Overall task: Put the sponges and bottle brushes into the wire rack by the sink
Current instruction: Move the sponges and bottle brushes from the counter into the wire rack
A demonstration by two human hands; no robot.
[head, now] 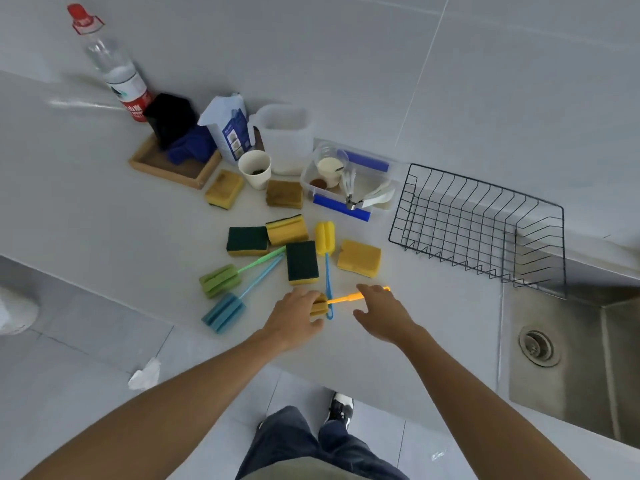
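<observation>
Grey countertop [104, 209] against a tiled wall, a steel sink [568, 355] let into its right end. Wire rack [485, 223], still holding nothing, stands at the counter's right edge beside the sink, its open top ready for loading. Sponges and bottle brushes lie scattered mid-counter: green-topped sponges [302, 263] and [247, 240], yellow sponges [359, 258] and [286, 230], worn sponges [224, 188] and [284, 194] nearer the back; green brush [220, 280] and blue brush [224, 313] toward the front edge, yellow-headed brush [325, 238] on a blue handle. Left hand [294, 320], fingers curled, closes on the foam head of the orange bottle brush [320, 304] near the front edge, probably to lift it. Right hand [381, 313] hovers over the orange handle [346, 299], fingers spread and empty, thumb apart; contact with the handle cannot be told. Tray [173, 168], bottle [117, 71] and clear tub [349, 183] crowd the back edge, outside the task
</observation>
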